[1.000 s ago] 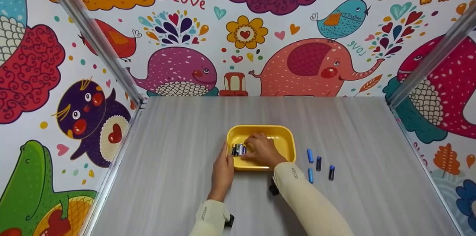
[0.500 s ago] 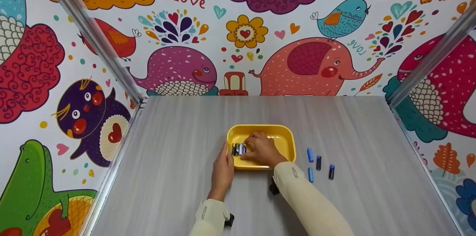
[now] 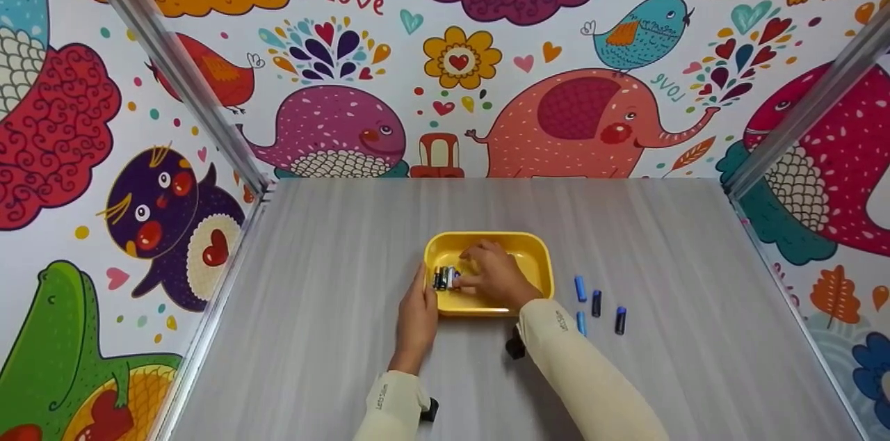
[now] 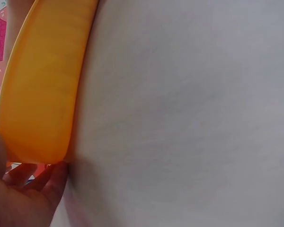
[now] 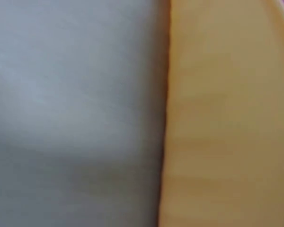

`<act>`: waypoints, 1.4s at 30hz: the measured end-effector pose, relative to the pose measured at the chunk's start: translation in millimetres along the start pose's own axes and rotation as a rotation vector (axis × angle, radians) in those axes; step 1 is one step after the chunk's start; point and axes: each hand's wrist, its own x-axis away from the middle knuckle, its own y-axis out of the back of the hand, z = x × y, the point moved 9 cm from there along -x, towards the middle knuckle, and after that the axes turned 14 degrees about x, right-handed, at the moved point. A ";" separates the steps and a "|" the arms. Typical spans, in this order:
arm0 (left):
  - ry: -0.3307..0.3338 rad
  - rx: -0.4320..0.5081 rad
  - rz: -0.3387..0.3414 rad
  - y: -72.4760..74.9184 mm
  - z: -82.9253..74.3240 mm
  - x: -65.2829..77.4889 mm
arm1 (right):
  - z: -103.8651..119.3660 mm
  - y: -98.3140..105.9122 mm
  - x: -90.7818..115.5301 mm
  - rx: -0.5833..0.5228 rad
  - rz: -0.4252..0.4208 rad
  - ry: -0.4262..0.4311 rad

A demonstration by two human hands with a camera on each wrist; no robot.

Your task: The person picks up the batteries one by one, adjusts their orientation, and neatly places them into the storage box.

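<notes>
In the head view, my left hand (image 3: 417, 319) holds the left end of a yellow plastic tray (image 3: 544, 267). Its fingers lie along the outer wall, and the left wrist view shows the fingertips at the lower edge of the tray wall (image 4: 45, 85). Several small batteries (image 3: 443, 278) lie side by side in a row at the tray's left inside. Over the tray's middle is my right hand (image 3: 497, 274), thumb at the right end of the row and fingers spread apart from it. The right wrist view shows only the tray's outer wall (image 5: 227, 118) and the tabletop.
Several blue and dark batteries (image 3: 596, 303) lie loose on the grey wood-look table (image 3: 334, 246), right of the tray; my right sleeve (image 3: 577, 357) passes close to them. Walls with cartoon animals (image 3: 570, 121) and metal corner posts (image 3: 799, 121) enclose the table's back and sides.
My right hand has shifted slightly right and up from the battery row, its fingers a little more spread. The left hand and the tray stay in place.
</notes>
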 end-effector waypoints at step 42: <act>-0.039 -0.002 -0.024 1.7 -2.0 1.1 | -168.7 140.4 134.5 0.176 -0.186 -0.117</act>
